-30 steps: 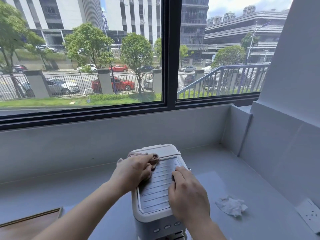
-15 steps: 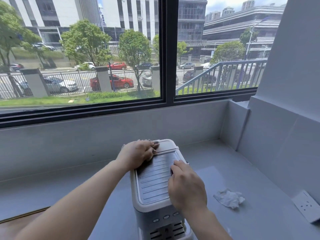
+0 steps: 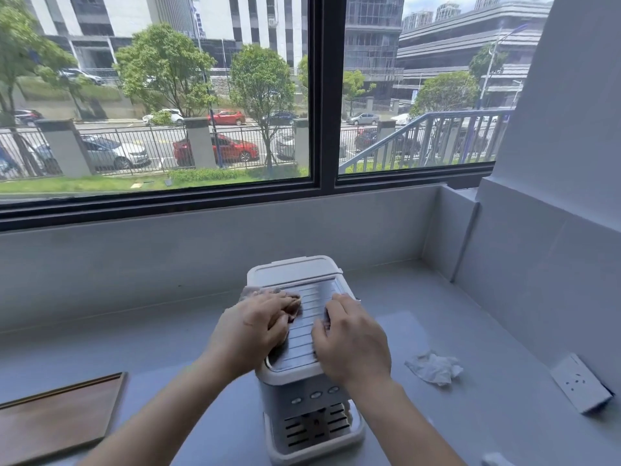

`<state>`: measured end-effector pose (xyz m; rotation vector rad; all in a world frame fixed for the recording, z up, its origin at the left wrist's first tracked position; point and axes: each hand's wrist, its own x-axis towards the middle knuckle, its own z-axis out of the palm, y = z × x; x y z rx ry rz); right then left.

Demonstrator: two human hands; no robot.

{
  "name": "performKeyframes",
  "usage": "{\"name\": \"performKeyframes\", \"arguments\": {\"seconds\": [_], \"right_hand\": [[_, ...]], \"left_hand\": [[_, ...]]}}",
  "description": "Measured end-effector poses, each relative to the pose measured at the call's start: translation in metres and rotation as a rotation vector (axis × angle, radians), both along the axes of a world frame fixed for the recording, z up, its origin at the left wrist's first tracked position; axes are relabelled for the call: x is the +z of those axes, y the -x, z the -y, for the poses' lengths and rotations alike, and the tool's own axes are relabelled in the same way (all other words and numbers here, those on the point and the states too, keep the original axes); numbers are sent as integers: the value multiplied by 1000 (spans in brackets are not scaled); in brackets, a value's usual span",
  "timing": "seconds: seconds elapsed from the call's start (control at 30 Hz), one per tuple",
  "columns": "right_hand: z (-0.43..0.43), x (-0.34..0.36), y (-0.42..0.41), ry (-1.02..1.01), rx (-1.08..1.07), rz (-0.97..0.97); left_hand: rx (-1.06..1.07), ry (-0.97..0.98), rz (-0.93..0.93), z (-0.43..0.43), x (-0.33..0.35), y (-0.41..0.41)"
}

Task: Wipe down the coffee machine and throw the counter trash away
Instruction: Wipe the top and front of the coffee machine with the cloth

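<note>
So the coffee machine (image 3: 304, 358) sits pretty much dead center on the grey surface (image 3: 470, 331), white body with a ribbed metal tray on top and a slotted grille down at the front. The left hand (image 3: 258, 326) is curled down over a crumpled brownish cloth (image 3: 289, 306), pressing it flat onto the left part of that ribbed top. The right hand (image 3: 351, 341) lies palm down on the right side of the top, fingers loosely bent and gripping nothing, fingertips touching the ridges. Off to the right of the machine, near but not touching it, there's a wadded white tissue (image 3: 435, 366) lying on the surface. Further right a white wall outlet (image 3: 579, 381) is mounted on the side wall. Over on the left edge a brown wooden board (image 3: 57, 418) lies flat, well apart from the machine. Behind it all is a big dark-framed window (image 3: 322, 95) looking out on trees, parked cars and a fence.
</note>
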<state>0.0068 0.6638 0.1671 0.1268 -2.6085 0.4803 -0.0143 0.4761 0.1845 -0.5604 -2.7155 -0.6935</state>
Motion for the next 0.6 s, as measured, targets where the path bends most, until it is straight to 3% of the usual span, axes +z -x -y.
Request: {"name": "performKeyframes", "arguments": {"seconds": [0.43,0.6], "right_hand": [[-1,7,2,-240,64,30],[-2,6,3,-160,64,68]], "left_hand": [[38,-141,-96,-6,-9,-29],[-36,-169,-214,-10,-27,-69]]}}
